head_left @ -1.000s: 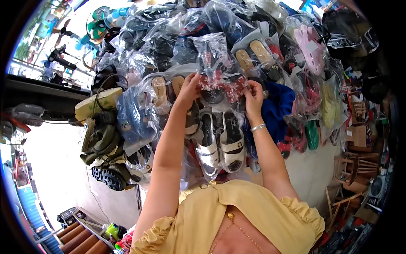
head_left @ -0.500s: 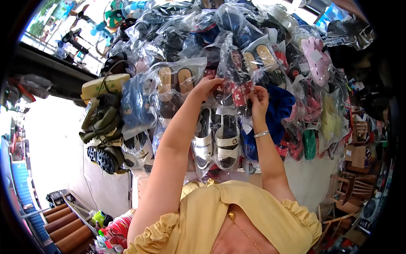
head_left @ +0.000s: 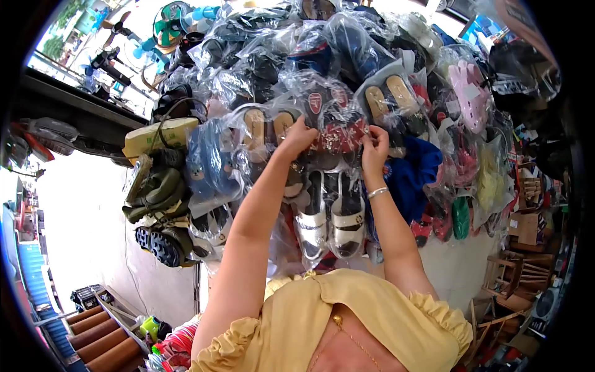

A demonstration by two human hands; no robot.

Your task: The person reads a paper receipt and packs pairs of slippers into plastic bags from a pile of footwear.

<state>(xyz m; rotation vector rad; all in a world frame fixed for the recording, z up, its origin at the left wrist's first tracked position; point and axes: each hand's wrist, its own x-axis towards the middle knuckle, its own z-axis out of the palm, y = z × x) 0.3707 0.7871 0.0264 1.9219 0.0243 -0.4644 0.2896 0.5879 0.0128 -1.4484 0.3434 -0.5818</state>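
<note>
Red and black patterned slippers (head_left: 343,135) in a clear plastic bag lie side by side against the pile, their straps facing me. My left hand (head_left: 300,137) pinches the bag at its left side, and my right hand (head_left: 375,149) pinches it at the right. Just below hang white and black sandals (head_left: 348,218), also in clear plastic. Close to my left hand are bagged slippers with tan insoles (head_left: 254,127). A blue cloth-like item (head_left: 416,177) sits to the right of my right hand. Some fingertips are hidden by the plastic.
Several bagged shoes (head_left: 248,74) heap up behind. At left are olive boots (head_left: 158,186) and a yellow box (head_left: 162,135). Pink clogs (head_left: 469,96) hang at right. Brown rolls (head_left: 105,338) lie lower left, and wooden chairs (head_left: 505,273) stand lower right.
The bagged red slippers have gone from upright and overlapping to spread side by side, lying flatter on the pile. Both hands still grip the bag's sides. The view has shifted slightly.
</note>
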